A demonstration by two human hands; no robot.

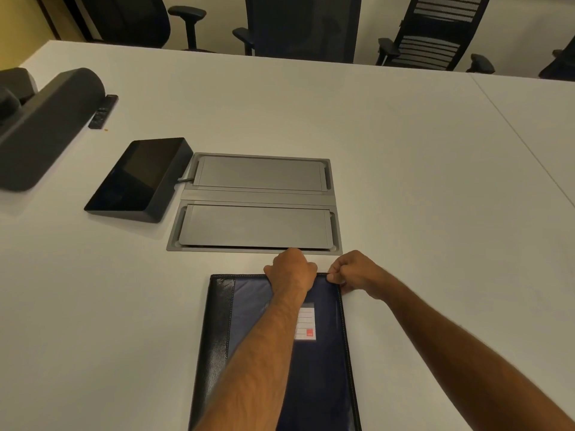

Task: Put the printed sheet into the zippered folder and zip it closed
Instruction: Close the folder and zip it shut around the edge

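Observation:
A dark blue zippered folder (323,362) with a black leather spine strip and a white label lies flat and closed on the white table, its long side running toward me. My left hand (291,269) grips the folder's far edge near the middle, fingers curled over it. At the far right corner my right hand (348,273) pinches something small, apparently the zipper pull. The printed sheet is not visible.
A grey flush-mounted cable hatch (258,203) with two lids sits just beyond the folder. A black touch panel (140,178) stands to its left. A dark speaker bar (43,126) and remote (103,111) lie far left. Office chairs (301,26) line the far edge.

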